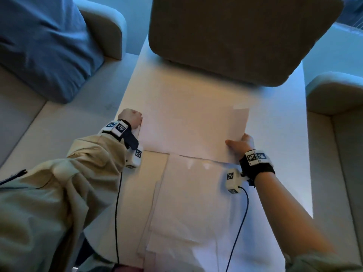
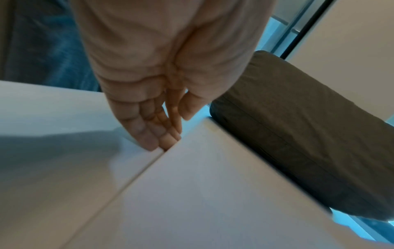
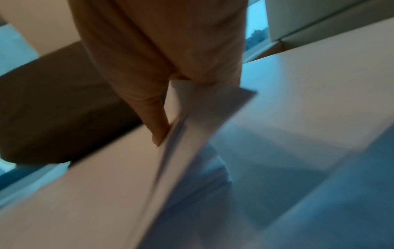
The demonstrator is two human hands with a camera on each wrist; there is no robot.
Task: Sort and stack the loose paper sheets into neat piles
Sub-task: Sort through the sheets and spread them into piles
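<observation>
A stack of white paper sheets (image 1: 192,122) lies across the middle of the white table (image 1: 284,134). My left hand (image 1: 130,119) is at the stack's left edge; in the left wrist view its straight fingertips (image 2: 164,141) touch the edge of the sheets (image 2: 213,193). My right hand (image 1: 240,143) pinches the stack's right edge, thumb on top, and lifts that side slightly. The right wrist view shows the thumb (image 3: 155,128) pressed on the raised sheets (image 3: 119,185), fingers hidden beneath. A looser, fanned pile of sheets (image 1: 188,203) lies nearer to me.
A brown cushioned seat back (image 1: 245,36) overhangs the table's far end. A blue pillow (image 1: 39,46) sits on a beige sofa (image 1: 104,26) at the left. Another beige armrest (image 1: 334,91) stands at the right. Black cables (image 1: 117,213) run from both wrists.
</observation>
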